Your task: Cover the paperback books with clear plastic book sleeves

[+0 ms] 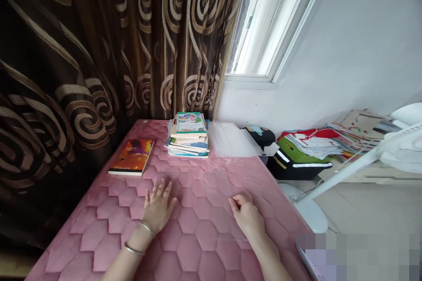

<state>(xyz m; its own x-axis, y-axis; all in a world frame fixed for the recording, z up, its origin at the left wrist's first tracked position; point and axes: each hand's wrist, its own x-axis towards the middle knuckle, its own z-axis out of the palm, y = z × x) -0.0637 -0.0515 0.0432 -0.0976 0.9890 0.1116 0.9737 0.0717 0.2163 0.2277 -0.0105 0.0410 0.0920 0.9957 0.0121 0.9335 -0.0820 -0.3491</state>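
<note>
A clear plastic book cover (217, 191), hard to make out, lies spread on the pink quilted mattress (187, 259). My left hand (158, 210) rests flat on the left side with its fingers spread; two bangles circle its wrist. On the right, my right hand (247, 215) has thumb and forefinger pinched together at the clear cover's right edge. Beyond my left hand lies a book with an orange and purple cover (133, 156), closed. Farther back stands a stack of books (187, 140), topped by one with a green-edged picture cover.
Beside the stack, a fan of clear plastic covers (232, 140) reaches the mattress edge. Patterned brown curtains (171, 44) hang at the back and left. To the right are a black and green storage box (296, 162), piled papers (352, 131) and a white fan (349, 171).
</note>
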